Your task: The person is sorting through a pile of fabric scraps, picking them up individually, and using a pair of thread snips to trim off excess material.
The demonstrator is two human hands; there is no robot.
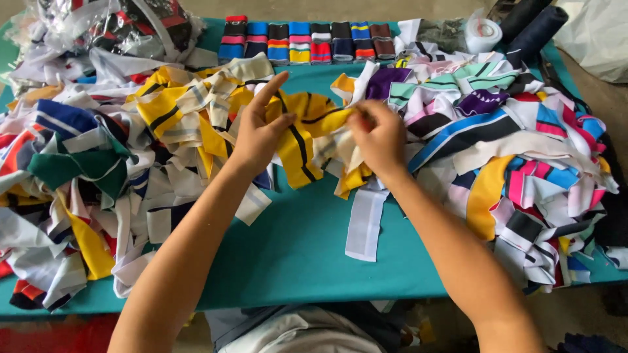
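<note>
Both forearms reach forward from the bottom edge of the view over a bench [307,255] covered with a teal cloth, angling inward so that the hands meet near the middle of it.

The left hand [258,131] is raised with its back toward the camera. Its index finger points up and away, the other fingers are loosely spread, and the thumb presses against a yellow strip with black stripes [297,140], so the hand grips the near end of that strip between thumb and fingers.

The right hand [379,137] is curled, knuckles up, with its fingertips pinched together on the other end of the same yellow strip, where it meets a pale striped piece. The strip spans the short gap between the two hands and hangs down onto the cloth just below them.

A white strip [365,222] lies flat on the teal cloth just under the right wrist.

To the left of the hands spreads a heap of fabric strips [85,170] in yellow, white, blue, green and red. To the right lies another heap [517,163] with mint, purple, pink, blue and black pieces. Along the far edge stands a row of folded striped bands [307,42], with a roll of white tape [483,34] and dark rolls [536,26] near the far right corner.
</note>
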